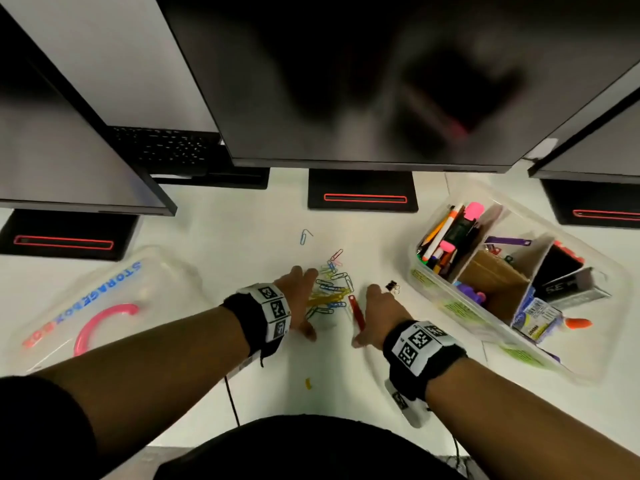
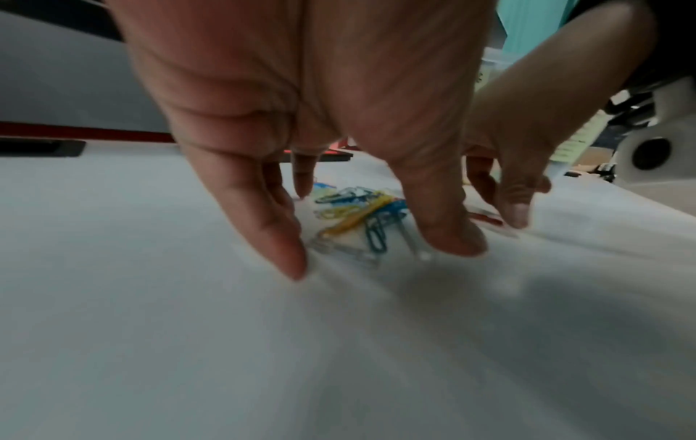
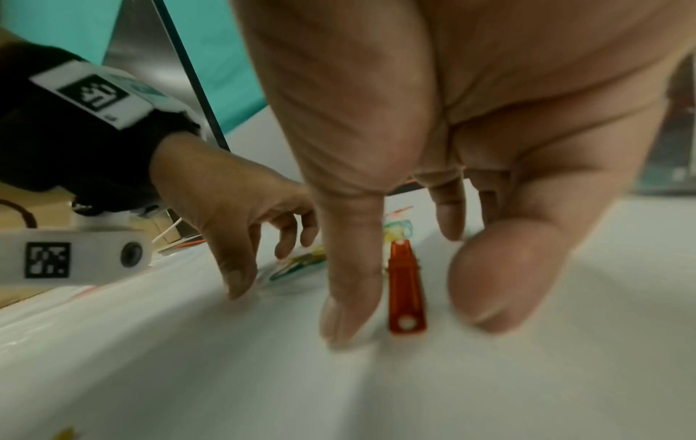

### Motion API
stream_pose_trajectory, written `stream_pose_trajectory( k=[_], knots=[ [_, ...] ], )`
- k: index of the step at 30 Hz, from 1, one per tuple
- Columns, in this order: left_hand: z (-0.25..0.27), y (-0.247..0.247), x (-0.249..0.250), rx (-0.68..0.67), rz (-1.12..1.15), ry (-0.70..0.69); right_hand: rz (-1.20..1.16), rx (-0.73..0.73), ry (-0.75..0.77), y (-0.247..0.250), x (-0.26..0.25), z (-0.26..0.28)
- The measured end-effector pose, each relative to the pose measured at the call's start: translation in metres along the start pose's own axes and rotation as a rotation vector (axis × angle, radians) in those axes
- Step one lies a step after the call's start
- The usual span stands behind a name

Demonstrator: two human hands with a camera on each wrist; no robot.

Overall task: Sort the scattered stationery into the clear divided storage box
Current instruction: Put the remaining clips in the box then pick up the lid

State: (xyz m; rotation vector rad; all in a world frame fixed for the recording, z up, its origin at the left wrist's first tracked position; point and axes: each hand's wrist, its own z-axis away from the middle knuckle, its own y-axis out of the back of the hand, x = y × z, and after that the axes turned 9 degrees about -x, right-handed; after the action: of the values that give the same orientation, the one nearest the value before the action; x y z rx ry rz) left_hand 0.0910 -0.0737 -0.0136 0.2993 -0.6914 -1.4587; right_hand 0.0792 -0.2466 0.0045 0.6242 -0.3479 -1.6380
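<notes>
white desk (image 1: pixel 214 237): your two hands, left hand (image 1: pixel 300 299) and right hand (image 1: pixel 375 311), stand spread and empty around one heap of paper clips (image 1: pixel 330 289), one red tag (image 1: pixel 356 312), beside one clear box (image 1: pixel 485 327).

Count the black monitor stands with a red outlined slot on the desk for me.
3: the left stand is beyond the box lid, the middle stand is behind the paper clips, and the right stand is behind the storage box, cut off by the frame edge. None seems hidden.

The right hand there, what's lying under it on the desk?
Under the right hand a red clip lies flat between thumb and fingers, apparently untouched. Coloured paper clips sit beyond it; the palm hides anything further.
</notes>
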Motion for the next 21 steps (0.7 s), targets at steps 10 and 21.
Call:
stream_pose_trajectory(
  k=[10, 21],
  knots=[
    [-0.022, 0.003, 0.018, 0.239, 0.292, 0.011, -0.136, 0.168, 0.132, 0.014, -0.02, -0.032],
    [-0.043, 0.042, -0.025, 0.297, 0.187, -0.043, 0.286, 0.095, 0.279, 0.045, -0.033, -0.061]
  ],
)
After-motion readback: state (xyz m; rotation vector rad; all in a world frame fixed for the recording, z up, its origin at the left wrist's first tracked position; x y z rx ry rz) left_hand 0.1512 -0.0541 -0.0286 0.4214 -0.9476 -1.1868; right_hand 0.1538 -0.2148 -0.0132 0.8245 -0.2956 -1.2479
